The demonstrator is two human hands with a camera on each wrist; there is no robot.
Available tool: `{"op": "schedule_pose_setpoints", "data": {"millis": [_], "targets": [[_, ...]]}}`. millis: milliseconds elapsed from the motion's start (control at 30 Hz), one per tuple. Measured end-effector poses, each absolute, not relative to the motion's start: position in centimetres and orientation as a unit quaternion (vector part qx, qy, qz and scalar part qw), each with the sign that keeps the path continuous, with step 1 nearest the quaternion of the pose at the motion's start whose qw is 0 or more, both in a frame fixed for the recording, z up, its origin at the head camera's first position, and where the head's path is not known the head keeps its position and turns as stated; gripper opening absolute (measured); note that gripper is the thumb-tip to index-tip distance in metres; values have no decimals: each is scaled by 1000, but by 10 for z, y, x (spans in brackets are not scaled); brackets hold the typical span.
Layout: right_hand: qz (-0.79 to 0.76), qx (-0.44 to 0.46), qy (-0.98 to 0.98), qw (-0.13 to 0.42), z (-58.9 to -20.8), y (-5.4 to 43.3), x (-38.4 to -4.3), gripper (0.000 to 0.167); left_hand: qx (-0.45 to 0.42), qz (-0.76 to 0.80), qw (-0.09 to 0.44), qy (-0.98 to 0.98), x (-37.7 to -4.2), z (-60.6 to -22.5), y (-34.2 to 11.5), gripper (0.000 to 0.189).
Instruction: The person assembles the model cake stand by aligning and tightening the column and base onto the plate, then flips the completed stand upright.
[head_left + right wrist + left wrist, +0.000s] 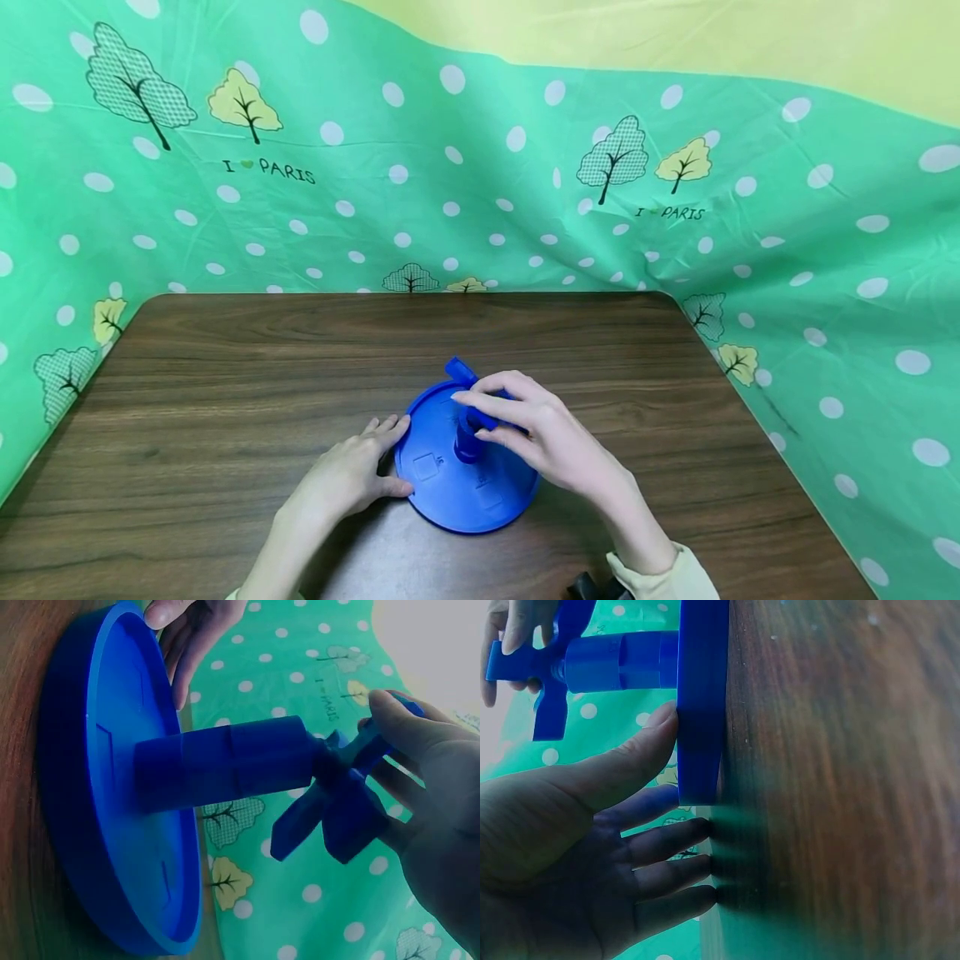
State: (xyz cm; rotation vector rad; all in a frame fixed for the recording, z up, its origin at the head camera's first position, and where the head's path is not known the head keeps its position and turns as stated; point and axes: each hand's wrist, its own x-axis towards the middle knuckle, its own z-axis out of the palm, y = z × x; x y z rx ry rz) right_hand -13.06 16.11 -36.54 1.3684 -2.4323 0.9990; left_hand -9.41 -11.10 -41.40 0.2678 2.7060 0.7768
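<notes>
A blue round base [468, 512] with a raised rim lies flat on the table, and a blue post [225, 765] stands up from its middle. On top of the post is a blue piece with flat, spread arms [352, 825], joined by a narrow neck. My right hand [543, 429] pinches one of these arms between thumb and fingers. At the base's left edge, my left hand [352, 467] touches the rim with thumb and index finger. In the left wrist view, its other fingers extend straight, tips at the tabletop.
The brown wood-grain table [225, 375] reaches back to a green dotted cloth [420, 167] with printed trees, which hangs behind and along both sides. A dark object [592, 586] shows at the bottom edge, beside the right sleeve [663, 575].
</notes>
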Motion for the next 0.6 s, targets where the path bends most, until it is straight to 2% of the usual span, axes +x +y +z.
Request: {"op": "schedule_pose_setpoints", "data": {"millis": [267,400,600], "targets": [[293,504,-808,80,-363,153,-130,47,90,266,163,946,-95,-413,-110,90],[283,513,-806,86,-364,148,-128,41,93,269,159,945,-94,-412,-111,90],[257,504,-819,95,-366,144,-126,42,94,268,158,946,-94,-412,-111,89]]}}
